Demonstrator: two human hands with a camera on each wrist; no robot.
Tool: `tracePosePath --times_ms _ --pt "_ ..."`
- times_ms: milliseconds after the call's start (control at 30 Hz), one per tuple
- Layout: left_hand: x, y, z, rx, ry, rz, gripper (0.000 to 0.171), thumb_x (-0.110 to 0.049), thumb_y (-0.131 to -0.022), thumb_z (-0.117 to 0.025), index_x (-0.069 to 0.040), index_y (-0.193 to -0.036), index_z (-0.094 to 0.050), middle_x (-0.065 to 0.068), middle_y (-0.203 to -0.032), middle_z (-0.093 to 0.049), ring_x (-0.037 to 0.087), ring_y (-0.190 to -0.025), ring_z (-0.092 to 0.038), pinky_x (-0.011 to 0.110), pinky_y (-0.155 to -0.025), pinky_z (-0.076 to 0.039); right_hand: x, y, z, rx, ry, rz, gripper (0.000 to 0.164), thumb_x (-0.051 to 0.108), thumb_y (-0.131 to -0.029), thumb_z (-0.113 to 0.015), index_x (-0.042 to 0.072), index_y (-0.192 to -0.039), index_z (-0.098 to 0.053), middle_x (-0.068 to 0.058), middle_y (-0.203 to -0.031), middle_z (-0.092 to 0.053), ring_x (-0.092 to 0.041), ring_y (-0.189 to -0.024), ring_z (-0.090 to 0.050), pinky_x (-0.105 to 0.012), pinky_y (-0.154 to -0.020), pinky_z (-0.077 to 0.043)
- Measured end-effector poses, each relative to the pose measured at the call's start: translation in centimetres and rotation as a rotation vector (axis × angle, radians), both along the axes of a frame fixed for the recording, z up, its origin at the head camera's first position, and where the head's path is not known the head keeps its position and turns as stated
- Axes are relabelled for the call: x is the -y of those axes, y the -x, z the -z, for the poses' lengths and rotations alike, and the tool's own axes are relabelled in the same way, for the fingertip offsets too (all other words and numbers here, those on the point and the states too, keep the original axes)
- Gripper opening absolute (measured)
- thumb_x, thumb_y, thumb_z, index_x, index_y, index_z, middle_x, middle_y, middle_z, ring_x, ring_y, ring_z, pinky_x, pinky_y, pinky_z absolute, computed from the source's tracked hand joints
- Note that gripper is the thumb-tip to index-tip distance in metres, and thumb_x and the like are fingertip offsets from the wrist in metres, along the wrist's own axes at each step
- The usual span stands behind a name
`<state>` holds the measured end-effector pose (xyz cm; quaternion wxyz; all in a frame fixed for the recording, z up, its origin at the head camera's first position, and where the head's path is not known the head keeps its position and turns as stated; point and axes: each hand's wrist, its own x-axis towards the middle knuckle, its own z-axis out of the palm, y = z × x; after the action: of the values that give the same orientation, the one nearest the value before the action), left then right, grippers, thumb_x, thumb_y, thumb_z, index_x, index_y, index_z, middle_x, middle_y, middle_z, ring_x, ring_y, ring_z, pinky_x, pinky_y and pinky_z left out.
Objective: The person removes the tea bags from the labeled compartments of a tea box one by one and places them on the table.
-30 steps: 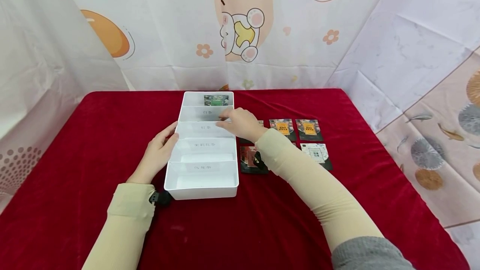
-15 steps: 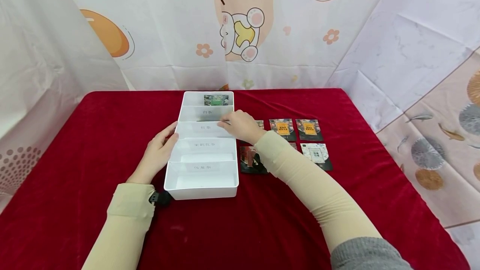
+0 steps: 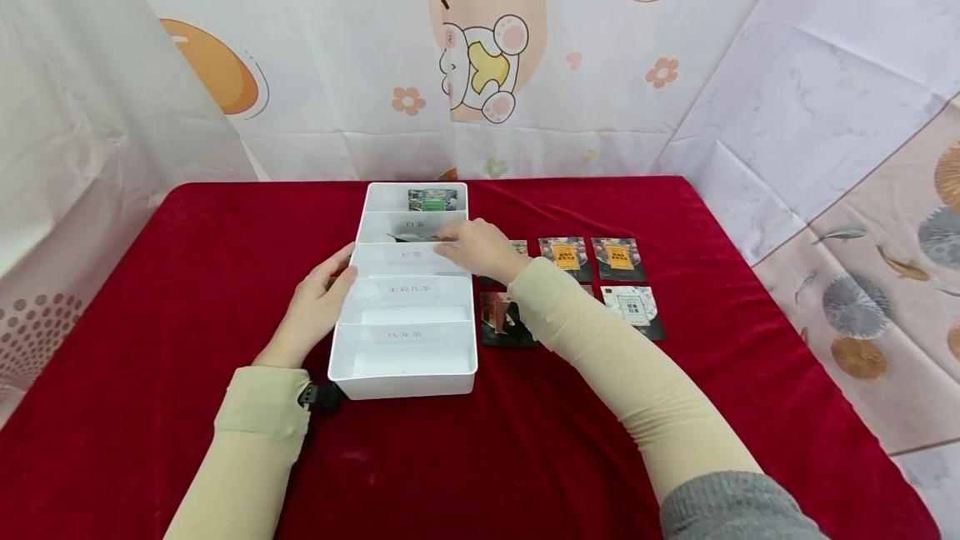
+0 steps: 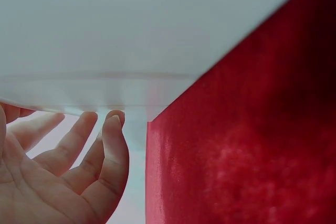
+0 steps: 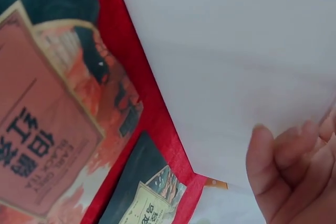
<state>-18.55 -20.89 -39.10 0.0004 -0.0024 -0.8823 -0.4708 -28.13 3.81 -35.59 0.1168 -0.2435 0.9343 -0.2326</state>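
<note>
A long white divided box stands on the table, with printed labels on its dividers. My left hand rests against its left side; in the left wrist view the fingertips touch the outer wall. My right hand reaches over the right rim into the second compartment from the back. Its thumb and fingers pinch the right end of a tea sachet, which shows as a thin pale and dark strip above the divider. In the right wrist view the fingertips curl near the white wall and the sachet is hidden.
A green-labelled sachet lies in the rear compartment. Right of the box lie a red black-tea sachet, a pale-yellow-labelled sachet, two orange-labelled sachets and a white one. My right forearm covers part of the rows.
The sachet in the second compartment has come into view, first as a dark edge, now tilted higher above the divider. My right hand has shifted only slightly; my left hand has not moved.
</note>
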Motion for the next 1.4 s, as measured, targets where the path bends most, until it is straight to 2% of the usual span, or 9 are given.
tracePosePath --times_ms 233,400,567,667,867,967,1100,1300,1400 --pt "-0.1 0.0 -0.1 0.009 -0.007 0.004 0.054 -0.035 -0.107 -0.037 -0.016 -0.157 -0.03 0.023 -0.144 -0.048 0.037 -0.108 -0.062 0.043 -0.085 -0.056 -0.2 0.0 0.0 -0.009 0.083 0.026 0.036 0.04 -0.099 -0.058 0.021 -0.128 -0.069 -0.001 -0.131 -0.067 -0.02 -0.115 -0.065 -0.038 -0.095 -0.052" --pt "-0.2 0.1 -0.2 0.014 -0.008 0.005 0.055 -0.036 -0.106 -0.037 -0.017 -0.157 -0.029 0.022 -0.146 -0.047 0.037 -0.109 -0.061 0.046 -0.087 -0.056 -0.3 -0.1 0.1 -0.033 0.133 0.047 0.028 0.035 -0.099 -0.061 0.02 -0.117 -0.075 0.0 -0.121 -0.072 -0.018 -0.108 -0.067 -0.035 -0.09 -0.054" --pt "-0.2 0.0 -0.3 0.016 -0.003 0.002 0.055 -0.036 -0.107 -0.036 -0.017 -0.157 -0.029 0.022 -0.146 -0.047 0.037 -0.109 -0.06 0.046 -0.088 -0.055 -0.4 -0.3 0.0 -0.01 0.167 0.059 0.027 0.031 -0.1 -0.06 0.016 -0.117 -0.075 -0.003 -0.12 -0.072 -0.018 -0.104 -0.066 -0.035 -0.088 -0.054" --pt "-0.2 0.1 -0.2 0.016 -0.002 0.002 0.055 -0.035 -0.107 -0.037 -0.017 -0.157 -0.029 0.022 -0.146 -0.047 0.037 -0.108 -0.061 0.044 -0.086 -0.055 -0.5 -0.3 -0.2 0.003 0.173 0.063 0.027 0.031 -0.101 -0.057 0.016 -0.117 -0.073 -0.004 -0.117 -0.072 -0.016 -0.092 -0.063 -0.031 -0.078 -0.052" --pt "-0.2 0.2 -0.1 0.006 0.001 0.004 0.054 -0.034 -0.107 -0.037 -0.015 -0.157 -0.029 0.023 -0.145 -0.048 0.037 -0.107 -0.062 0.04 -0.083 -0.056 -0.8 -0.4 -0.8 -0.009 0.197 0.104 0.027 0.033 -0.104 -0.05 0.016 -0.12 -0.064 -0.011 -0.084 -0.068 -0.015 -0.053 -0.041 -0.024 -0.051 -0.037" --pt "-0.2 0.2 -0.1 0.004 0.002 0.001 0.054 -0.034 -0.107 -0.037 -0.015 -0.157 -0.03 0.024 -0.144 -0.049 0.037 -0.106 -0.062 0.039 -0.081 -0.056 -0.9 -0.5 -1.3 -0.036 0.239 0.124 0.026 0.033 -0.104 -0.049 0.016 -0.119 -0.062 -0.006 -0.089 -0.073 -0.015 -0.046 -0.034 -0.024 -0.046 -0.032" --pt "-0.1 0.2 -0.1 0.003 0.009 -0.007 0.054 -0.034 -0.107 -0.037 -0.015 -0.157 -0.03 0.024 -0.144 -0.049 0.037 -0.106 -0.062 0.038 -0.08 -0.056 -1.1 -0.9 -1.9 -0.11 0.277 0.12 0.022 0.032 -0.104 -0.049 0.016 -0.114 -0.062 -0.002 -0.099 -0.074 -0.016 -0.049 -0.035 -0.025 -0.047 -0.03" --pt "0.0 0.1 0.0 -0.002 0.012 -0.008 0.054 -0.034 -0.107 -0.036 -0.016 -0.157 -0.03 0.024 -0.143 -0.05 0.037 -0.105 -0.062 0.031 -0.077 -0.053 -1.4 -1.3 -2.5 -0.257 0.285 0.121 0.02 0.029 -0.102 -0.054 0.015 -0.11 -0.066 -0.004 -0.096 -0.066 -0.018 -0.071 -0.049 -0.03 -0.065 -0.043" --pt "0.0 0.1 0.1 0.002 0.007 -0.006 0.054 -0.035 -0.107 -0.036 -0.017 -0.157 -0.03 0.024 -0.142 -0.05 0.036 -0.105 -0.062 0.03 -0.077 -0.053 -1.7 -1.7 -2.7 -0.303 0.335 0.13 0.021 0.028 -0.102 -0.055 0.013 -0.11 -0.067 -0.004 -0.095 -0.064 -0.018 -0.072 -0.049 -0.03 -0.068 -0.044"
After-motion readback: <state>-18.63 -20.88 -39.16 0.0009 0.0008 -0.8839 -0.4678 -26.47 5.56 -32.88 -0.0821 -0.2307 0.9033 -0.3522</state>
